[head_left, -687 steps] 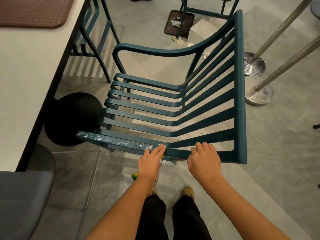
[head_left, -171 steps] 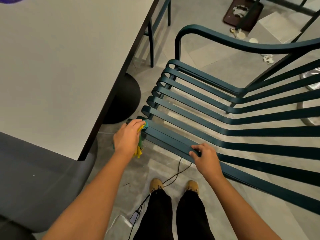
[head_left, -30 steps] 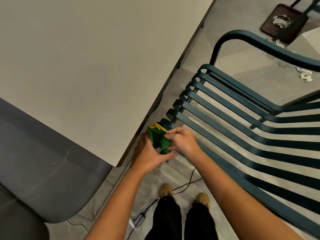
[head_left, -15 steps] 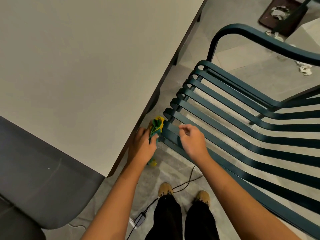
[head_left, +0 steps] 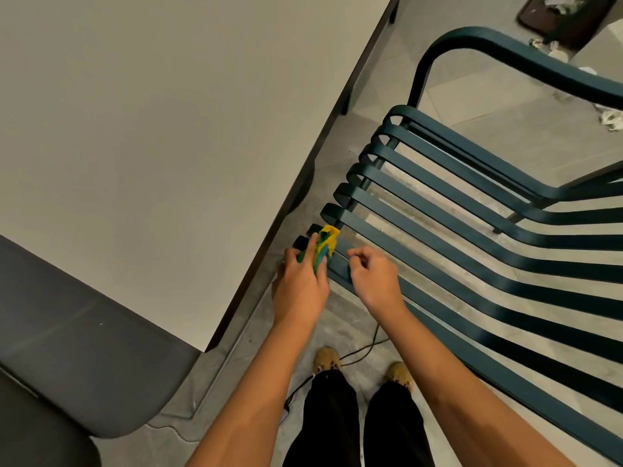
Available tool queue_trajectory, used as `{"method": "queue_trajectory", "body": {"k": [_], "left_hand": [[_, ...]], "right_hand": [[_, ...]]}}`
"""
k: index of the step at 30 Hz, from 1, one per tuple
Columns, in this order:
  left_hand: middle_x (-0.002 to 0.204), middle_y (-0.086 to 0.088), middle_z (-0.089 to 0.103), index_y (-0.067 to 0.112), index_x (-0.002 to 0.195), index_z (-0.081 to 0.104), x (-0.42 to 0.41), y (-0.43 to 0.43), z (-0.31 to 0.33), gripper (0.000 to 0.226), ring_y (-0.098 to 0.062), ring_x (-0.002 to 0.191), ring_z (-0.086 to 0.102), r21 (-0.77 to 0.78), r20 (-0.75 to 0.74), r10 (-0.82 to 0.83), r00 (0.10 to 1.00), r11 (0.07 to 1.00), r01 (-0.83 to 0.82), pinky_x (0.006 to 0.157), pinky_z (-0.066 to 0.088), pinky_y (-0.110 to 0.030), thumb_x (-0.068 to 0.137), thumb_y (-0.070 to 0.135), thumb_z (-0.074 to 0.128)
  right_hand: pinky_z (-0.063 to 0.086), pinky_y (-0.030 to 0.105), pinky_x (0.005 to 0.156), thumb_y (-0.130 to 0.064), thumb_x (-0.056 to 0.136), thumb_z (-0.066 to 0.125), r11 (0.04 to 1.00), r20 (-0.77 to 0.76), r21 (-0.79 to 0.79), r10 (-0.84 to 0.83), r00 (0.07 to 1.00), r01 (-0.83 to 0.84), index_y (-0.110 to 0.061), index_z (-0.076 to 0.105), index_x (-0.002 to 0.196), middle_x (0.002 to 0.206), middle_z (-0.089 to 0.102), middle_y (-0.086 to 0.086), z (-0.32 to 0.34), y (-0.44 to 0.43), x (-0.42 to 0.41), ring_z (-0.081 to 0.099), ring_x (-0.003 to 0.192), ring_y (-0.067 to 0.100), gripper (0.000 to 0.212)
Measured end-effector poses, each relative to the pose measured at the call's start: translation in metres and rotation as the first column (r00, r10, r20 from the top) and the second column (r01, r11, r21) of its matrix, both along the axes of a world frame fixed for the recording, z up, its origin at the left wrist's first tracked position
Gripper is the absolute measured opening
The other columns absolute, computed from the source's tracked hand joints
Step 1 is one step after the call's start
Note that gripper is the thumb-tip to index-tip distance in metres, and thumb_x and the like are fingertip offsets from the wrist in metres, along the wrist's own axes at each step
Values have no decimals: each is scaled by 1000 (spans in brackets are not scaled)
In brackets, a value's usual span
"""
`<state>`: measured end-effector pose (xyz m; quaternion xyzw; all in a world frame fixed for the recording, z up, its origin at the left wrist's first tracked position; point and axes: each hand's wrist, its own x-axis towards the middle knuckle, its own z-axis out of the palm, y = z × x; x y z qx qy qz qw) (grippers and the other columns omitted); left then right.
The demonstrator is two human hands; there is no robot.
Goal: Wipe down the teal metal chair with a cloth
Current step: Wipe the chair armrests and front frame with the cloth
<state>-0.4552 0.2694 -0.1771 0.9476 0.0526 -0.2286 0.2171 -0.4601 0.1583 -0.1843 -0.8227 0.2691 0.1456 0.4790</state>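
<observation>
Briefly: left grip (head_left: 298,284) clutched cloth (head_left: 323,246) against slat ends of teal chair (head_left: 505,48); right grip (head_left: 372,278) hung loosely curled, empty, beside.

Dim, warm overhead light throws soft striped shadows on the floor (head_left: 472,106) (straight edges bow toward the corners).

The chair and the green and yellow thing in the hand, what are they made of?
The chair looks like metal with smooth teal paint: thin, stiff slats curl at their ends and catch a soft shine. The cloth in the left hand looks like soft fabric, since it bunches and folds; which kind cannot be told.
</observation>
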Motion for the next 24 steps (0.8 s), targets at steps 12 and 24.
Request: {"method": "queue_trajectory", "body": {"k": [12,24], "left_hand": [[119,-17,55,5,120,50,32,19,1,34,-32,106,54,-145,-119,220,968,961,-236,75,35,-29,97,27,40],[132,-3,45,12,123,48,42,15,-5,28,-23,104,54,-134,-39,57,998,989,-62,84,43,-32,97,15,39]], "right_hand": [[43,29,78,-12,93,46,998,-29,15,67,997,-66,-7,65,105,108,64,14,1,-7,-1,52,82,19,24],[44,30,90,-13,93,46,994,-45,14,109,993,-109,-7,67,105,115,61,10,6,-10,1,56,102,21,24]]}}
